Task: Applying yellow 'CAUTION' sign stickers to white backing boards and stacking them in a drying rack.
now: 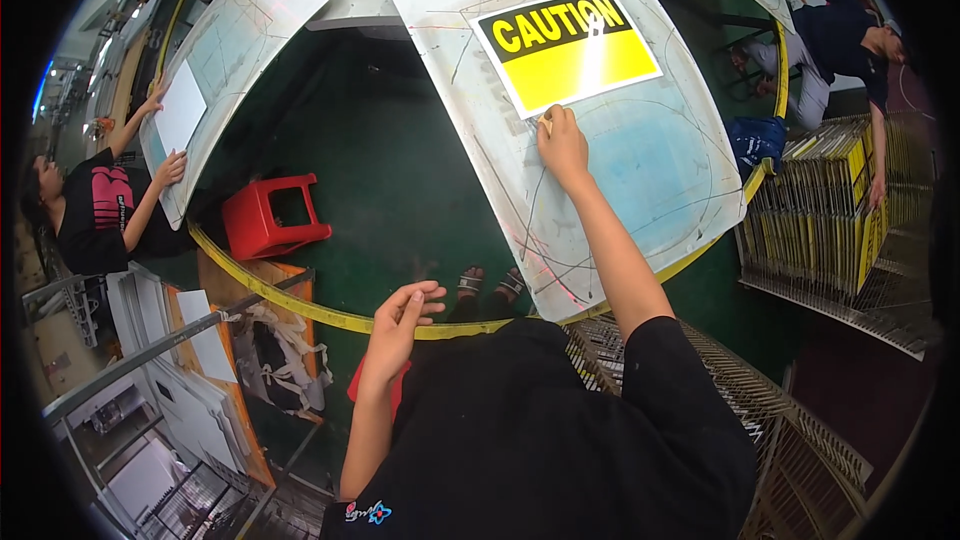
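Note:
A yellow sign panel with a black top band (548, 75) lies on a pale, scuffed curved platen (660, 180) in front of me. My right hand (562, 145) is at the sign's lower-left corner, fingers curled on something small that I cannot make out. My left hand (402, 325) is raised below the platen's left side, fingers apart and slightly bent, holding nothing.
Another person (90, 210) handles a white sheet (178, 105) on the left platen. A second person (840, 40) reaches into racks of yellow panels (810, 210) at right. A red stool (255, 220), curved yellow rail (330, 315), and metal racks surround me.

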A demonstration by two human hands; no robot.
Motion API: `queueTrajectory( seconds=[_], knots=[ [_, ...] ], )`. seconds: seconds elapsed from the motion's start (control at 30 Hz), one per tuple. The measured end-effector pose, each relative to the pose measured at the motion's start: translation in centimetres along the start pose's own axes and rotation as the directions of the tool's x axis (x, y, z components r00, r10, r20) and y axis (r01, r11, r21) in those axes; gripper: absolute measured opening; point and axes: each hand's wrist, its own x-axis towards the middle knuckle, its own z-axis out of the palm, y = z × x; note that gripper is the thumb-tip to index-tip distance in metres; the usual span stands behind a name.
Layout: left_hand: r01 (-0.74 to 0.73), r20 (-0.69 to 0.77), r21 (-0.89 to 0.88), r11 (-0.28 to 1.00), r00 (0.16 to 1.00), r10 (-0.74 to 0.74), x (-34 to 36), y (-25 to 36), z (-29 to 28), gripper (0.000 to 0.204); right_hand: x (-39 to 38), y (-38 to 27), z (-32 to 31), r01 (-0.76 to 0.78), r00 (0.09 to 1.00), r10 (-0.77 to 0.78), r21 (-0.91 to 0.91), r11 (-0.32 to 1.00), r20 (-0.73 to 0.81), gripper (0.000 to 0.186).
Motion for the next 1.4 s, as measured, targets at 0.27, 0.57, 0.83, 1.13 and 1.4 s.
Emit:
queueTrajectory(
  seconds=[0.27,0.57,0.83,1.13,1.4],
  knots=[
    [-0.015,0.026,0.015,1.0,1.0,0.014,0.6,0.5,0.1,0.033,0.0,-0.3,1.6,-0.087,0.994,0.092,0.088,0.992,-0.056,0.022],
    [-0.013,0.195,-0.103,0.995,0.98,0.032,5.1,2.0,1.9,0.04,0.9,-0.6,2.3,-0.213,0.949,0.262,0.259,0.942,-0.173,0.025],
    [-0.099,0.252,-0.29,0.952,0.952,0.176,28.4,3.2,9.3,0.064,0.7,-2.3,1.9,-0.225,0.919,0.31,0.321,0.92,-0.244,0.023],
    [-0.059,0.168,-0.628,0.776,0.963,0.209,36.7,5.8,15.8,0.041,-8.0,-4.2,-3.9,-0.221,0.882,0.375,0.451,0.865,-0.287,0.024],
    [-0.522,-0.102,-0.311,0.794,0.849,0.518,35.2,11.2,17.9,0.034,-29.6,-6.6,-6.9,-0.415,0.74,0.625,0.562,0.715,-0.25,0.021]
  ],
)
